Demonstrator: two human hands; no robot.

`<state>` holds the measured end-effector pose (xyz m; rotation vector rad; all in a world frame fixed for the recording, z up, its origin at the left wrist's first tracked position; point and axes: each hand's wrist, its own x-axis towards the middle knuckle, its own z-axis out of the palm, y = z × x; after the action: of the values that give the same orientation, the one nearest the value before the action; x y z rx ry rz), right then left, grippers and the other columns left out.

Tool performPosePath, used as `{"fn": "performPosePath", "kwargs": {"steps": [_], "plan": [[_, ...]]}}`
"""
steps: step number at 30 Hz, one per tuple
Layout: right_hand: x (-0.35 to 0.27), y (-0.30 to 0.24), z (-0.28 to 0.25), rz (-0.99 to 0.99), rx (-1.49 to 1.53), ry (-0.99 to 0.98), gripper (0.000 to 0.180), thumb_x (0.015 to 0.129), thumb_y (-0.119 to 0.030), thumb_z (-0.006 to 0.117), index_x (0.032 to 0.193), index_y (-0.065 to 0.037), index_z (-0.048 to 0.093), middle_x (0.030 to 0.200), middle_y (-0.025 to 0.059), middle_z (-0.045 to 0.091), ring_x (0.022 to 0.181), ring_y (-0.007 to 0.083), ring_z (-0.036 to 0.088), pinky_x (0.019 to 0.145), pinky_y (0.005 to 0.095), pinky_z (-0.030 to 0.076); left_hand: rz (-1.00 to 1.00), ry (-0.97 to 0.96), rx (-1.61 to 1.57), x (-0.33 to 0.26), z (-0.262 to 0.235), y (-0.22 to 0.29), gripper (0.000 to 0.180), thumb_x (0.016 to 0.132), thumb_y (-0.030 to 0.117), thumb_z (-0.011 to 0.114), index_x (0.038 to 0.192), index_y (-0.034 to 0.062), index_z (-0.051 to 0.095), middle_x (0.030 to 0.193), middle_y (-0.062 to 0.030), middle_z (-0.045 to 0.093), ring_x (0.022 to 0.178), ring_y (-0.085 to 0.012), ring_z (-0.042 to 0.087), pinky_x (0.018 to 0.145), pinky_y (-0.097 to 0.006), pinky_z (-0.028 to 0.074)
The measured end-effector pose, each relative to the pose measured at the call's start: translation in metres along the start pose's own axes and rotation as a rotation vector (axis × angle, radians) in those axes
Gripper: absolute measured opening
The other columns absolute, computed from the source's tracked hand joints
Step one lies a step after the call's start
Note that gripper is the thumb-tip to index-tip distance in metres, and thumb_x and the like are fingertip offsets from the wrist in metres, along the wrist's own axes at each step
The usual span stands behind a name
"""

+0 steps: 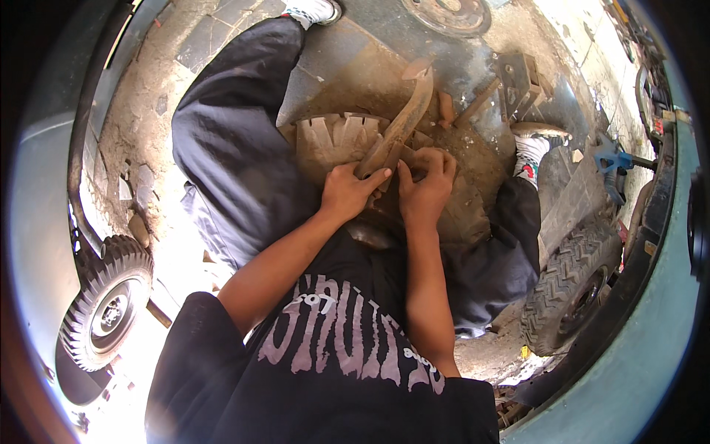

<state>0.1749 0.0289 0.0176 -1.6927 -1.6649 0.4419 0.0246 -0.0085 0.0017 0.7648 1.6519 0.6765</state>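
Observation:
A long, curved, dusty brown piece (409,118), shaped like a broad blade, slants up and right from my hands; its exact kind is unclear. My left hand (346,192) is closed around its lower end, thumb stretched toward the right. Close beside it, my right hand (427,189) has its fingers curled and its thumb against the lower part of the same piece. What lies inside the right fingers is hidden. Beneath and behind my hands, between my legs, sits a dusty tyre-like block (336,139) with a notched edge.
A round metal disc (451,15) lies at the far edge. At the far right stand a rusty metal bracket (520,83) and a blue tool (621,161). Vehicle wheels stand at the left (109,307) and right (573,288). Stone scraps litter the left ground.

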Motion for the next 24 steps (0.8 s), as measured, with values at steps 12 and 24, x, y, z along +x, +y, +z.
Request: {"fn": "performPosePath", "kwargs": {"steps": [12, 24], "plan": [[0.002, 0.007, -0.007, 0.404, 0.267, -0.394, 0.027, 0.096, -0.02, 0.08, 0.113, 0.001, 0.078, 0.098, 0.0216, 0.078, 0.085, 0.0315, 0.078, 0.077, 0.0388, 0.058, -0.042, -0.057, 0.012, 0.005, -0.005, 0.014, 0.054, 0.092, 0.047, 0.084, 0.106, -0.0054, 0.077, 0.081, -0.0111, 0.079, 0.067, -0.0158, 0.076, 0.059, -0.033, 0.059], [0.006, 0.023, -0.003, 0.9, 1.161, -0.148, 0.033, 0.097, -0.01, 0.078, 0.127, 0.004, 0.071, 0.119, 0.0092, 0.074, 0.105, 0.0207, 0.072, 0.09, 0.033, 0.057, 0.04, -0.014, 0.107, 0.007, -0.005, 0.008, 0.06, 0.083, 0.053, 0.09, 0.097, -0.0043, 0.077, 0.07, -0.0096, 0.077, 0.065, -0.0184, 0.076, 0.067, -0.035, 0.06]]}}
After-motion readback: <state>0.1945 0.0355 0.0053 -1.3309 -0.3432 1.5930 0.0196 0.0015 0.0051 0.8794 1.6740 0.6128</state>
